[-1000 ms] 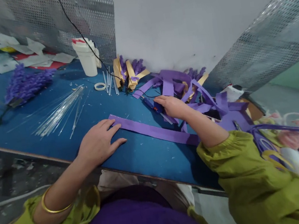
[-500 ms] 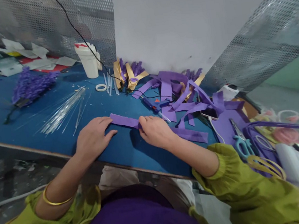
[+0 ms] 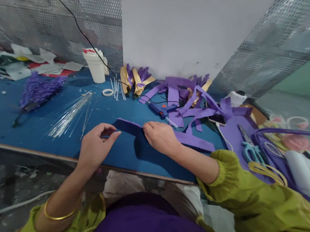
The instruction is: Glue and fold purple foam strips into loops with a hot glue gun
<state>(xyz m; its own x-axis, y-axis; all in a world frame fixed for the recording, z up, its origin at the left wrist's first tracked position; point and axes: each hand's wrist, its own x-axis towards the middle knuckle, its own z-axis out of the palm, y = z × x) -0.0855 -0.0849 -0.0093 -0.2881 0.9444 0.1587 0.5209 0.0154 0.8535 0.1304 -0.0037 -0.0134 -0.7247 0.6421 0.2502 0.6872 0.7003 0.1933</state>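
Note:
A purple strip (image 3: 129,126) of fabric or felt-like material is raised off the table, tilted with its upper edge catching light. My right hand (image 3: 160,137) is closed on it, fingers pinched together over its right part. At the strip's left end is my left hand (image 3: 97,144), thumb and forefinger apart with a small gap; whether a fingertip touches the strip is unclear. To the right of my right hand, another purple length (image 3: 195,141) lies on the blue table (image 3: 126,157), partly hidden by the wrist.
Beyond my hands lie a blue glue gun (image 3: 160,109) and tangled purple strips (image 3: 173,94). Clear thin sticks (image 3: 69,117), a lavender bunch (image 3: 39,91) and a white cup (image 3: 96,66) are leftward. Blue-handled scissors (image 3: 252,150) lie right. A black cord (image 3: 81,30) hangs across the back.
The purple strip has gone from lying nearly flat to tilted up on its edge. My left thumb and forefinger have shifted at its left end, while my right hand keeps its grip.

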